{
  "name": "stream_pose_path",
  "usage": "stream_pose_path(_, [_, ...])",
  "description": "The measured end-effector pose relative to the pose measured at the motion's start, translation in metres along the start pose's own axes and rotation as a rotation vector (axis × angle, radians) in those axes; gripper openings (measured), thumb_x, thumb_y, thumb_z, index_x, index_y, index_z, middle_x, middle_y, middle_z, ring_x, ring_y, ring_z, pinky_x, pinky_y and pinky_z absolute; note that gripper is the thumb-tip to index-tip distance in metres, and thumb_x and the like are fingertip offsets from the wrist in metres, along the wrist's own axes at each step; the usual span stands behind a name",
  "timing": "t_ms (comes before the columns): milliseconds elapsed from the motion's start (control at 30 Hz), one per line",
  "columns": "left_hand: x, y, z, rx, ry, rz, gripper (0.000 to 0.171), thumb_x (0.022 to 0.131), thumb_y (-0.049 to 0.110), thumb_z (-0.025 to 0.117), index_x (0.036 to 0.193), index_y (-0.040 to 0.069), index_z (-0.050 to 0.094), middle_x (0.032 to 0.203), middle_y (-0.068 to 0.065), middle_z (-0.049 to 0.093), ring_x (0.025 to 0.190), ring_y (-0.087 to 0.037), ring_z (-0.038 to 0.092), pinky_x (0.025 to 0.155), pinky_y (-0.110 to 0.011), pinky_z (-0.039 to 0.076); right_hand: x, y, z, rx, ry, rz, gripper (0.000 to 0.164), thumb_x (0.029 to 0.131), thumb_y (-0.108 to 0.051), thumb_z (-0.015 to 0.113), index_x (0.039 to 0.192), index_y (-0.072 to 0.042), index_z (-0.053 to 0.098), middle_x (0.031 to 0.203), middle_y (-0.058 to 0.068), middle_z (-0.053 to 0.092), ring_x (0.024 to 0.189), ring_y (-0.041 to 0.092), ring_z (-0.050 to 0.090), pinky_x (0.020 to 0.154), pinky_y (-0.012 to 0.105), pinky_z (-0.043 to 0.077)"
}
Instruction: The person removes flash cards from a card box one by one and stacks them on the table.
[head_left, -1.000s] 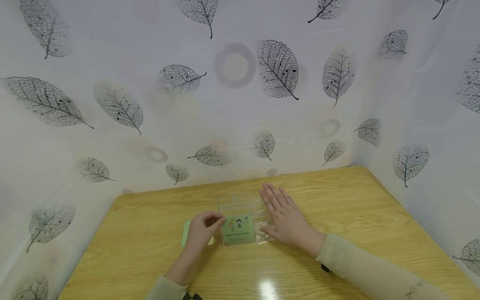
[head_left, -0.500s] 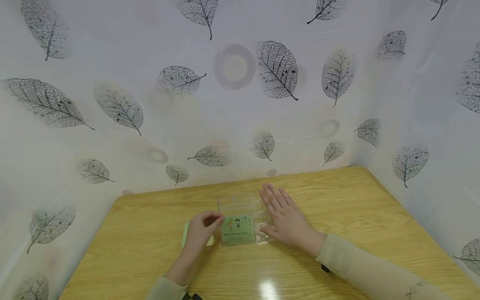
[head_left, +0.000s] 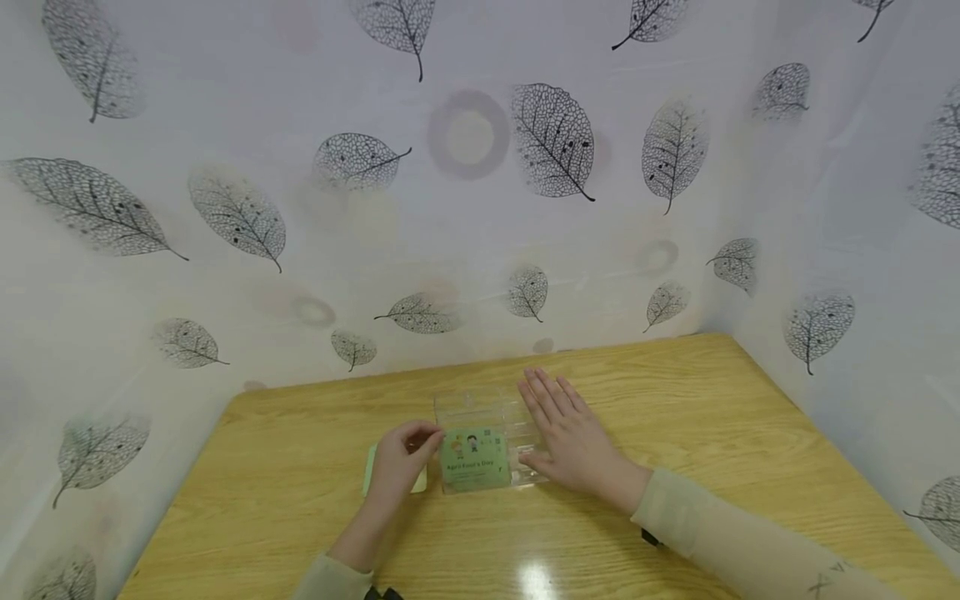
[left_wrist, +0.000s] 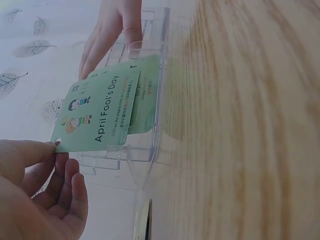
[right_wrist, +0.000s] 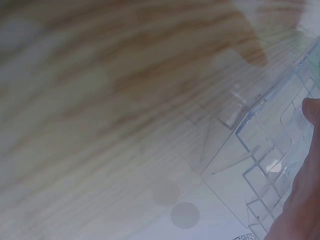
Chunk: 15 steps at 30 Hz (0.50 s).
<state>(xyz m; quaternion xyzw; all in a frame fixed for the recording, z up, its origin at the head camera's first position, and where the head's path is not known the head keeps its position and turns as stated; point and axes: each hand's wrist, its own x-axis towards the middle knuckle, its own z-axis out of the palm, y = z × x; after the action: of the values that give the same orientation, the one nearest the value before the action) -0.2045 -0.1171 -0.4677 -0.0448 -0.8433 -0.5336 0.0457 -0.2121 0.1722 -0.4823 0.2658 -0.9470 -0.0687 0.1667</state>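
My left hand [head_left: 401, 457] pinches the corner of a green "April Fool's Day" card [left_wrist: 97, 107] between thumb and finger. In the left wrist view this card tilts up over another green card [left_wrist: 148, 95], which lies in a clear plastic case [left_wrist: 163, 50]. The case's hinged side lies open on the table. Fingers straight, my right hand [head_left: 570, 433] presses on the case's right part. The right wrist view shows that hand's thumb [right_wrist: 311, 110] at the clear ridged plastic [right_wrist: 257, 155].
More green cards [head_left: 371, 468] lie on the wooden table [head_left: 285, 500], partly hidden under my left hand. Behind the table's back edge hangs a pale curtain [head_left: 420, 233] with a leaf print, and it continues along both sides.
My left hand has shifted slightly left, drawing the pinched card a little left and tilting it. The right hand stays in place on the case.
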Motion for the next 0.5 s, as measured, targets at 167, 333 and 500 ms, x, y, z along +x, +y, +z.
stream_pose_path(167, [0.0016, -0.0012, -0.0001, -0.003, 0.009, 0.007, 0.009, 0.099, 0.009, 0.074, 0.103, 0.002, 0.077, 0.099, -0.012, 0.079, 0.087, -0.015, 0.071, 0.074, -0.017, 0.055, 0.0006, 0.0002, -0.0008, -0.006, -0.007, -0.002, 0.109, 0.097, -0.074, 0.054, 0.168, -0.001, 0.015, 0.178, 0.020, 0.011, 0.165, 0.037, 0.016, 0.135, 0.054, 0.017])
stream_pose_path(333, [0.0023, -0.0010, 0.0001, -0.012, 0.013, 0.010, 0.009, 0.100, 0.008, 0.073, 0.104, 0.002, 0.077, 0.098, -0.013, 0.078, 0.086, -0.015, 0.071, 0.073, -0.017, 0.055, 0.0006, 0.0003, -0.0009, -0.001, -0.016, -0.001, 0.109, 0.098, -0.074, 0.053, 0.169, -0.001, 0.014, 0.178, 0.020, 0.010, 0.166, 0.036, 0.012, 0.135, 0.053, 0.016])
stream_pose_path(500, [0.0022, -0.0009, 0.0000, -0.026, 0.025, 0.007, 0.009, 0.101, 0.007, 0.071, 0.105, 0.000, 0.077, 0.098, -0.015, 0.078, 0.085, -0.015, 0.070, 0.072, -0.017, 0.055, 0.0006, -0.0001, -0.0010, -0.008, -0.019, -0.001, 0.109, 0.098, -0.075, 0.052, 0.169, -0.001, 0.014, 0.178, 0.020, 0.013, 0.166, 0.037, 0.013, 0.135, 0.053, 0.017])
